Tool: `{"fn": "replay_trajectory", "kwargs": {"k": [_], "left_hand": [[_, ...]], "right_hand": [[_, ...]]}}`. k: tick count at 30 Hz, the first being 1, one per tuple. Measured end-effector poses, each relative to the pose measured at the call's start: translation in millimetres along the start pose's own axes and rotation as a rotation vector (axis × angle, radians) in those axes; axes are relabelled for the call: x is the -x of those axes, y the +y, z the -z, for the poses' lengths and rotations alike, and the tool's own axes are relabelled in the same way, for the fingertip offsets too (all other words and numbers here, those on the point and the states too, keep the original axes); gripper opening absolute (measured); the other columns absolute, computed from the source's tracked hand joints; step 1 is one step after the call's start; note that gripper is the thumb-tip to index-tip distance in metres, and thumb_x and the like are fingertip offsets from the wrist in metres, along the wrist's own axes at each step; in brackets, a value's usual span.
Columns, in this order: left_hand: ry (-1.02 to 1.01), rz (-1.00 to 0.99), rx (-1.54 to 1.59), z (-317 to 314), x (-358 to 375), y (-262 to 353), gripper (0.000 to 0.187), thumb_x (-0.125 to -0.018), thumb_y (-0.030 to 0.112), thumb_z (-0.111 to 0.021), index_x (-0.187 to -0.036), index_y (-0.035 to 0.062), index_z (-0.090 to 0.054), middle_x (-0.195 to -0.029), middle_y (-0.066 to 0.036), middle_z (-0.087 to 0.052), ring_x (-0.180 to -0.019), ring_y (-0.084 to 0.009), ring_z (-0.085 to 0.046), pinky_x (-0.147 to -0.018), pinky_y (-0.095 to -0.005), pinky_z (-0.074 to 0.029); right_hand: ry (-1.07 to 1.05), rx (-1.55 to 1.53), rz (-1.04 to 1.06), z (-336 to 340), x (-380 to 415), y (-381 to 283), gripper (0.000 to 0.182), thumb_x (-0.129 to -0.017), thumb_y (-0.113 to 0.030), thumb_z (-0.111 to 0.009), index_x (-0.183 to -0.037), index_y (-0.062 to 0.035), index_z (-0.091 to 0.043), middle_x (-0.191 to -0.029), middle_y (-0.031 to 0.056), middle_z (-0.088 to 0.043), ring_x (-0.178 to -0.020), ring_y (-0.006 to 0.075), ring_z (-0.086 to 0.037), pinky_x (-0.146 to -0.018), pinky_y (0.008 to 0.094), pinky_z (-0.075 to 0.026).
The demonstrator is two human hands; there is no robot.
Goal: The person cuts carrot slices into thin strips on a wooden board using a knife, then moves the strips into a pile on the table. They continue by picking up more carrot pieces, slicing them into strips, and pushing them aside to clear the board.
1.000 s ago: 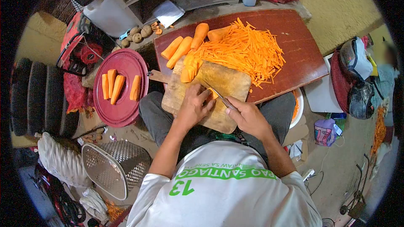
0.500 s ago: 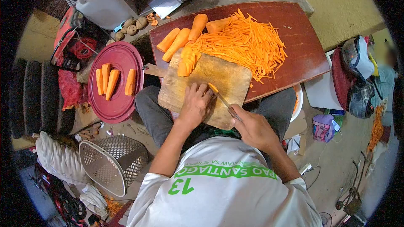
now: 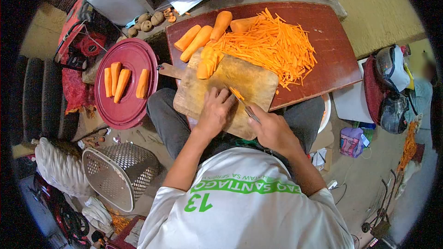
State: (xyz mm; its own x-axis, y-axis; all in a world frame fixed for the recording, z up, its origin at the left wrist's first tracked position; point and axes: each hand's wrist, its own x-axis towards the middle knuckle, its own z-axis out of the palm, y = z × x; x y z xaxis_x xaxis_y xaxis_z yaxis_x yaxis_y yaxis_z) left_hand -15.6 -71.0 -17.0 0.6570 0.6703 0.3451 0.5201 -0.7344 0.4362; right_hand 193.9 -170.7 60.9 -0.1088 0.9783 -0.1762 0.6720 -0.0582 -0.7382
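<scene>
My right hand [image 3: 272, 130] grips a kitchen knife [image 3: 249, 110], its blade pointing up and left across the wooden cutting board [image 3: 256, 83]. A few thin carrot strips [image 3: 237, 93] lie along the blade near its tip. Just left of the blade, my left hand [image 3: 216, 113] presses on the board with curled fingers; whatever is under the fingertips is hidden. Overlapping carrot slices [image 3: 208, 64] rest on the board's far left part. Behind the board spreads a big heap of carrot strips [image 3: 281, 46], with several peeled carrots [image 3: 197, 45] to its left.
The board spans my lap and a red-brown table [image 3: 330, 64]. More carrot pieces [image 3: 122, 85] lie on a round red lid [image 3: 134, 115] at left. A white perforated basket [image 3: 121, 175] stands below it. Brown round vegetables [image 3: 146, 25] sit beyond the lid.
The knife has shifted slightly, and more carrot strips now show beside its blade. My left hand stays in nearly the same place. The whole view has tilted a little.
</scene>
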Motion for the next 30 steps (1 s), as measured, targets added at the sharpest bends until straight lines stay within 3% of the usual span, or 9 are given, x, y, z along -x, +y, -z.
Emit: {"fn": "replay_trajectory", "kwargs": {"k": [5, 8, 14, 17, 20, 26, 30], "left_hand": [[0.004, -0.004, 0.007, 2, -1, 0, 0.036, -0.085, 0.01, -0.074, -0.121, 0.0044, -0.074, -0.113, -0.013, -0.062, -0.106, -0.0371, -0.055, -0.092, -0.0507, -0.044], [0.018, -0.001, -0.001, -3, 3, -4, 0.037, -0.085, 0.01, -0.075, -0.121, 0.0049, -0.075, -0.112, -0.013, -0.061, -0.107, -0.0372, -0.055, -0.092, -0.0508, -0.044], [0.051, -0.014, 0.019, -2, 2, 0, 0.041, -0.082, 0.007, -0.077, -0.123, 0.0045, -0.074, -0.113, -0.013, -0.062, -0.109, -0.0375, -0.055, -0.093, -0.0504, -0.044], [0.028, -0.013, 0.03, 4, 0, 1, 0.043, -0.08, 0.007, -0.078, -0.123, 0.0034, -0.074, -0.114, -0.013, -0.062, -0.109, -0.0377, -0.055, -0.093, -0.0501, -0.044], [0.026, 0.003, 0.045, -1, 3, -1, 0.043, -0.08, 0.006, -0.078, -0.123, 0.0026, -0.073, -0.114, -0.013, -0.062, -0.108, -0.0378, -0.055, -0.092, -0.0497, -0.044], [0.081, -0.015, 0.025, -6, 7, -2, 0.042, -0.081, 0.007, -0.078, -0.122, 0.0032, -0.073, -0.112, -0.013, -0.06, -0.106, -0.0368, -0.055, -0.09, -0.0498, -0.043], [0.08, 0.006, 0.034, -2, 7, 2, 0.042, -0.08, 0.007, -0.079, -0.121, 0.0036, -0.072, -0.111, -0.013, -0.06, -0.105, -0.0363, -0.055, -0.091, -0.0498, -0.042]], "right_hand": [[-0.058, 0.028, -0.043, 10, -20, -16, 0.032, -0.107, -0.02, -0.06, -0.134, -0.0048, -0.055, -0.101, 0.0312, -0.071, -0.099, 0.0538, -0.069, -0.078, 0.0613, -0.054], [-0.061, 0.025, -0.07, 18, 7, -22, 0.033, -0.107, -0.02, -0.061, -0.135, -0.0048, -0.056, -0.1, 0.0318, -0.071, -0.097, 0.0538, -0.069, -0.077, 0.0613, -0.054], [0.063, 0.022, 0.114, -11, -22, 3, 0.033, -0.107, -0.02, -0.061, -0.136, -0.0061, -0.055, -0.097, 0.0321, -0.071, -0.094, 0.0537, -0.069, -0.075, 0.0616, -0.053], [0.016, 0.072, 0.092, -4, -24, -7, 0.033, -0.107, -0.02, -0.061, -0.136, -0.0051, -0.055, -0.095, 0.0318, -0.071, -0.092, 0.0539, -0.069, -0.074, 0.0609, -0.054], [-0.116, 0.086, -0.07, 13, 3, -25, 0.032, -0.107, -0.02, -0.06, -0.134, -0.0046, -0.056, -0.093, 0.0313, -0.071, -0.091, 0.0539, -0.069, -0.073, 0.0606, -0.054], [0.003, 0.043, 0.061, -7, -25, 1, 0.029, -0.108, -0.02, -0.059, -0.133, -0.0067, -0.056, -0.092, 0.029, -0.071, -0.091, 0.0527, -0.07, -0.072, 0.0601, -0.054], [-0.075, 0.02, -0.032, 13, -13, -19, 0.029, -0.107, -0.021, -0.059, -0.131, -0.0049, -0.056, -0.093, 0.0296, -0.071, -0.091, 0.0532, -0.07, -0.074, 0.0616, -0.054]]}}
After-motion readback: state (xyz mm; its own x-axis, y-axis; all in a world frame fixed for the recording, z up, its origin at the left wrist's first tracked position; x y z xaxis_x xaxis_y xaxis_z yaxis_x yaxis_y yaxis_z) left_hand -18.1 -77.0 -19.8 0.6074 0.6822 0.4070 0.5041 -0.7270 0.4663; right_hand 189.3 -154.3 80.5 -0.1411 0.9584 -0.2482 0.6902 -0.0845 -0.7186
